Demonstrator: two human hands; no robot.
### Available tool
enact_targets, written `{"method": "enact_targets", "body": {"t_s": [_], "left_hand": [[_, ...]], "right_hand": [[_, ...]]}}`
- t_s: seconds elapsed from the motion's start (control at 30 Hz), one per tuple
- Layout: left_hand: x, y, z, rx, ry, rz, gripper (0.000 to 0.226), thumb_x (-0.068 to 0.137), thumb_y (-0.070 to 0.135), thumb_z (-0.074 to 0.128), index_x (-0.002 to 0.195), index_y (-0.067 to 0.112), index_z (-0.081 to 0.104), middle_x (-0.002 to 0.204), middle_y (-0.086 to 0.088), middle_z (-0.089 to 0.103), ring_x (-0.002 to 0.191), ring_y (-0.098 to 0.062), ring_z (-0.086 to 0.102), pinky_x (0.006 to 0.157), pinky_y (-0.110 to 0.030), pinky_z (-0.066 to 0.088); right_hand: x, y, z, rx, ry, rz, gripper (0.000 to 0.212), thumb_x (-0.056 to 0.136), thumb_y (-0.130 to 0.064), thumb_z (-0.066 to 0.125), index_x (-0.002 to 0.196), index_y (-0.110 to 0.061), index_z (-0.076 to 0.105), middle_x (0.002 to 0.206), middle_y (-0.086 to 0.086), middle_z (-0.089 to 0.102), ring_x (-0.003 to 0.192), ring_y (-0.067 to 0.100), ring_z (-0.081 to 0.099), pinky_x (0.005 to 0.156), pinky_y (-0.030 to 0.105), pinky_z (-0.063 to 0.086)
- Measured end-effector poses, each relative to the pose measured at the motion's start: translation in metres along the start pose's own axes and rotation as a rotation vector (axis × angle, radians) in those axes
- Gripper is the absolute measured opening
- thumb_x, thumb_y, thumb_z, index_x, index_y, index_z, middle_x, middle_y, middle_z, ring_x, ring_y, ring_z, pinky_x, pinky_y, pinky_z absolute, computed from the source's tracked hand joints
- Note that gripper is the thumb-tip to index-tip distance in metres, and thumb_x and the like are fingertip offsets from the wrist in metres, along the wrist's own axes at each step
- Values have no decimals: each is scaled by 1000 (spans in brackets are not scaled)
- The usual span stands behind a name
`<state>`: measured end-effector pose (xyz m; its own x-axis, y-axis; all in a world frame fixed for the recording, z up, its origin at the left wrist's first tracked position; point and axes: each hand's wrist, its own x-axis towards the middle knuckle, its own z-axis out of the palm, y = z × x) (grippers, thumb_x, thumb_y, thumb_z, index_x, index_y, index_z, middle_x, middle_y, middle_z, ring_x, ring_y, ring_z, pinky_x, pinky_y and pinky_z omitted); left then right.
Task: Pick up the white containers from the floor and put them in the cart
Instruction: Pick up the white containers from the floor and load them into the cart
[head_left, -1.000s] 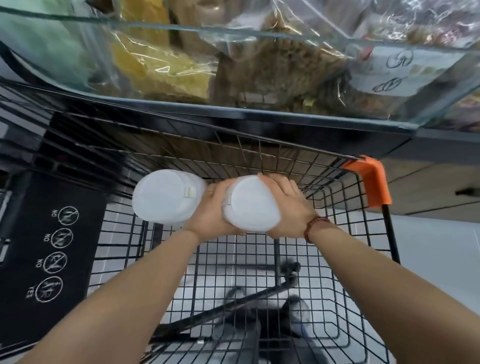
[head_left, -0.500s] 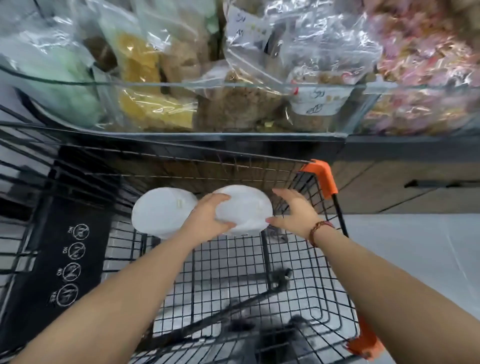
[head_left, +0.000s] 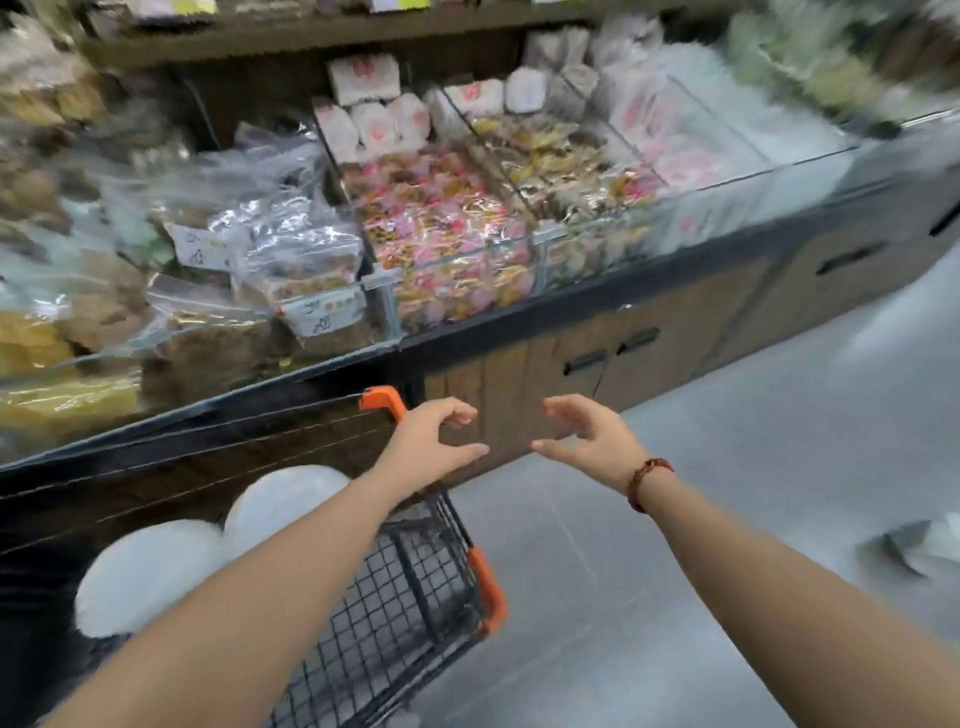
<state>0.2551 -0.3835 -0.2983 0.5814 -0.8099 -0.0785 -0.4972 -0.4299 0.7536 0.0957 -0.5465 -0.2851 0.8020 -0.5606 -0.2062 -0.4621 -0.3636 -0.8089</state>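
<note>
Head view. 2 white containers (head_left: 283, 501): side by side inside the wire cart (head_left: 410, 597), partly behind the left forearm. Left hand (head_left: 431, 441): above the cart's orange corner, grip spread, holding nothing. Right hand (head_left: 589, 441): over grey floor (head_left: 727, 545), grip likewise spread, holding nothing; beaded bracelet (head_left: 649, 480) at wrist.

1. a pale grey floor (head_left: 675, 597) runs along the right side.
2. a long display cabinet (head_left: 623, 297) has wood-look doors (head_left: 519, 387) with black handles (head_left: 585, 362).
3. its glass-fronted bins (head_left: 467, 291) hold bagged sweets (head_left: 431, 218); a dark shelf (head_left: 311, 36) sits above.
</note>
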Motion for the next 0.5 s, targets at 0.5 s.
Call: {"method": "enact_targets", "body": {"t_s": [0.5], "left_hand": [[48,294,273,-31,-409,378,50,72,24,82,116,12,63,114,0,61,99,-5,53,84,-6,35]], "right_hand": [[-190,196,-272,117,531,319,49,75,-24,79,119,-19,58,109,3,61,101,16,57,85,26,44]]}}
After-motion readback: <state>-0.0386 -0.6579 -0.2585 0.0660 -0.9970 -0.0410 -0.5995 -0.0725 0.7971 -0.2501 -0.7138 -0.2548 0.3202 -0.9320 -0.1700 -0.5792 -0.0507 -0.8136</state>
